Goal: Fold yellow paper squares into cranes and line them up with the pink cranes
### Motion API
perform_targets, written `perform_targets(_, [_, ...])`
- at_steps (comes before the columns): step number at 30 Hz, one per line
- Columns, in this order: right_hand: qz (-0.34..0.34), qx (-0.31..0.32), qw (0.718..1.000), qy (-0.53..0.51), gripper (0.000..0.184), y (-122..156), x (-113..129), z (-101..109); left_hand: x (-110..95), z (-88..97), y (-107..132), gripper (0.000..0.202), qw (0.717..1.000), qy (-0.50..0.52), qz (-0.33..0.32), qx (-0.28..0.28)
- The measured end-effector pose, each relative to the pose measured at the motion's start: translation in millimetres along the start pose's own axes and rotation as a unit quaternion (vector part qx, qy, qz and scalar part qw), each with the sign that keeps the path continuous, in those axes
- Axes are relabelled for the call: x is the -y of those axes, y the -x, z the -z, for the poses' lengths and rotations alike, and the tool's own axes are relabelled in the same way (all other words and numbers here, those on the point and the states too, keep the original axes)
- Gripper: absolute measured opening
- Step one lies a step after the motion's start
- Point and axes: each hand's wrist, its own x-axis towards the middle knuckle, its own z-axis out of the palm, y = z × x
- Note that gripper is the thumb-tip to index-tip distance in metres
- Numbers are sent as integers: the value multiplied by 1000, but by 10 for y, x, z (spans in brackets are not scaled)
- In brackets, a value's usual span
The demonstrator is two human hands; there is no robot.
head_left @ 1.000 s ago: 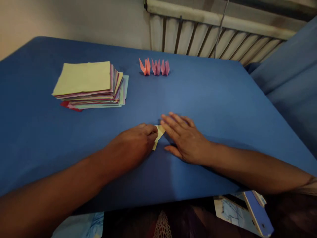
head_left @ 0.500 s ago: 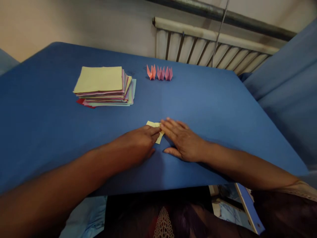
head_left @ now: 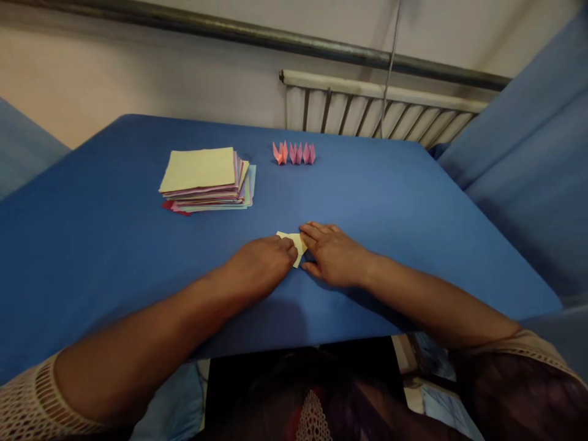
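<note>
A small folded piece of pale yellow paper (head_left: 294, 242) lies on the blue table (head_left: 390, 202) near its front middle. My left hand (head_left: 264, 264) rests on the paper's left side, fingers curled and pressing down on it. My right hand (head_left: 334, 252) lies on the paper's right side with its fingers laid flat and close together, fingertips on the paper. Most of the paper is hidden under the two hands.
A stack of coloured square paper sheets (head_left: 206, 180) with a yellow top sheet sits at the back left. Three folded pink and orange paper figures (head_left: 294, 153) stand in a row at the back middle. A radiator (head_left: 376, 113) is behind the table.
The view has tilted up, so the table looks farther away. My hands have drawn closer together over the yellow paper, and my right fingers now cover more of it.
</note>
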Motion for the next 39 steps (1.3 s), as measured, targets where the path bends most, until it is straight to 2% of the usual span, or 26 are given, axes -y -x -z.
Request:
perform_targets(4, [51, -35, 996, -65, 59, -27, -125, -67, 16, 14, -13, 27, 1000, -2, 22, -9])
perform_targets(8, [71, -76, 989, -109, 51, -106, -221, -144, 95, 92, -18, 30, 998, 28, 51, -18])
perform_targets(11, [70, -96, 985, -125, 31, -187, -241, -171, 121, 165, -11, 29, 996, 67, 61, -4])
perform_targets(13, [63, -104, 983, -140, 26, -219, -248, -180, 133, 185, -9, 26, 994, 85, 64, -3])
perform_targets(17, [36, -141, 963, -228, 23, -216, -272, -209, 222, 95, -49, 25, 981, 158, 95, -52])
perform_targets(19, [-17, -178, 932, -317, 20, -215, -290, -229, 282, 10, -96, 27, 950, 258, 148, -94])
perform_targets(20, [-51, -200, 904, -374, 19, -221, -302, -235, 304, -30, -124, 28, 921, 333, 168, -110])
perform_targets(22, [-110, -238, 824, -502, 20, -245, -324, -232, 313, -92, -178, 27, 831, 499, 205, -132])
perform_targets(25, [-149, -251, 686, -667, 38, -280, -316, -194, 246, -131, -239, 28, 690, 663, 247, -155])
perform_targets(27, [-160, -221, 629, -728, 46, -284, -264, -178, 180, -136, -262, 31, 623, 714, 263, -182])
perform_targets(29, [-159, -176, 618, -750, 45, -277, -185, -192, 125, -142, -277, 36, 579, 741, 270, -207])
perform_targets(32, [-146, -149, 639, -740, 35, -270, -94, -251, 79, -171, -293, 40, 544, 766, 265, -219])
perform_targets(36, [-149, -191, 656, -715, 27, -278, -105, -277, 73, -236, -290, 35, 537, 779, 249, -207])
perform_targets(39, [-149, -222, 664, -699, 23, -275, -143, -242, 82, -255, -269, 32, 558, 769, 251, -187])
